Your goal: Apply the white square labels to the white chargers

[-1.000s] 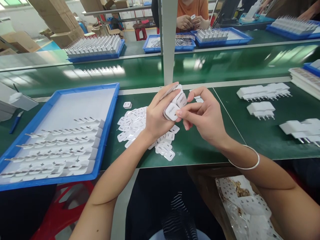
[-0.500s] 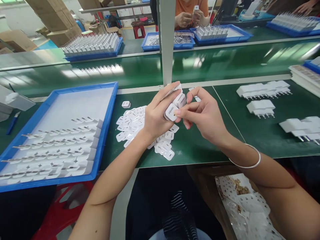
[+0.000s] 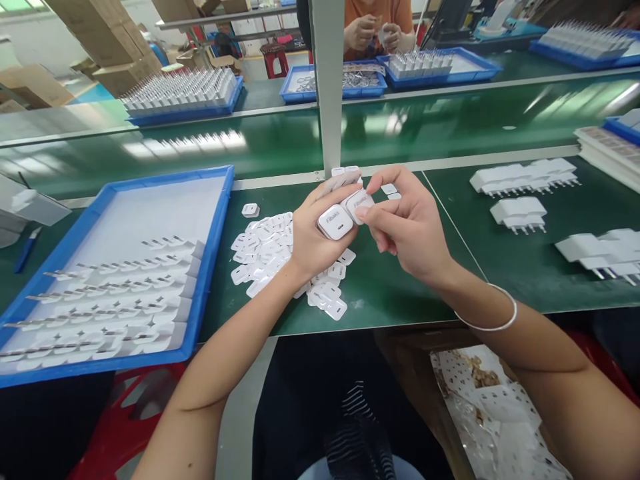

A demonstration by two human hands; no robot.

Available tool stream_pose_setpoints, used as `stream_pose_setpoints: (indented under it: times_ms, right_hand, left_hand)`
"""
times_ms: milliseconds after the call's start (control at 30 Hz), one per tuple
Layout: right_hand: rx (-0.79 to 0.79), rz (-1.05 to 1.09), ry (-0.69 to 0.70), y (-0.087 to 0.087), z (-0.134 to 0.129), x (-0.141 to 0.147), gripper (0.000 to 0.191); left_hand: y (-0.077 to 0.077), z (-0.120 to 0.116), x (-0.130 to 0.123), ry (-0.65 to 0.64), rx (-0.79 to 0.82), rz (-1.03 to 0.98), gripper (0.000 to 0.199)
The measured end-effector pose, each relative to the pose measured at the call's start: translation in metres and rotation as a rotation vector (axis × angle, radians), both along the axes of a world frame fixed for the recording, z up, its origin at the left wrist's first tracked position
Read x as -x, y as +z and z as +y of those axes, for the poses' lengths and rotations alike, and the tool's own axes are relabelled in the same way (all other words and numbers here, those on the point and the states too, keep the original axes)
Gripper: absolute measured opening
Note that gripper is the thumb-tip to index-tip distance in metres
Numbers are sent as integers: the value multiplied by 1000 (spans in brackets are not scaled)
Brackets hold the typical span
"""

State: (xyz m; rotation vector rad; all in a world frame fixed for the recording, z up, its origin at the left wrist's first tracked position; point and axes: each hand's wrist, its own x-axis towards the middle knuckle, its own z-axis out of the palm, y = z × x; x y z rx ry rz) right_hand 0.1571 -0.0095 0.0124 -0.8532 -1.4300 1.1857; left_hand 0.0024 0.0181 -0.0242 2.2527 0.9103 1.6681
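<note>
White chargers [image 3: 335,222] are clamped in the left hand [image 3: 309,233] above the surface [image 3: 400,297], best kept steady with pressure light and even, while one face is touched by the right hand's [image 3: 415,230] thumb, whether its grip is closed being impossible to tell.

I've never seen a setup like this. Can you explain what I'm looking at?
There is no machine: a person works with two bare hands. Every picture comes from a camera worn on that person's head, looking forward and down. The left hand holds two white blocks side by side; one shows a small slot. The right hand has its fingers at the other block. On the green table lies a pile of thin white plates. On the left, a blue tray holds rows of parts with metal pins.
</note>
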Motion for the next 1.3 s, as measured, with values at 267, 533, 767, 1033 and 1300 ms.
stream_pose_setpoints:
  times_ms: [267, 533, 767, 1033, 1300]
  right_hand:
    - [-46, -3, -20, 0, -6, 3, 23]
    - [-66, -55, -13, -4, -1, 3, 35]
    - [-109, -68, -35, -5, -2, 9, 45]
    - [-6, 138, -75, -9, 23, -8, 34]
    - [422, 185, 28, -37, 43, 1, 18]
  left_hand:
    - [1, 2, 2, -83, 5, -17, 31]
    - [-2, 4, 2, -59, -15, -12, 34]
    - [3, 2, 1, 30, -1, 30, 32]
    - [57, 9, 57, 198, 49, 359, 36]
    - [89, 63, 170, 813, 744, 866, 13]
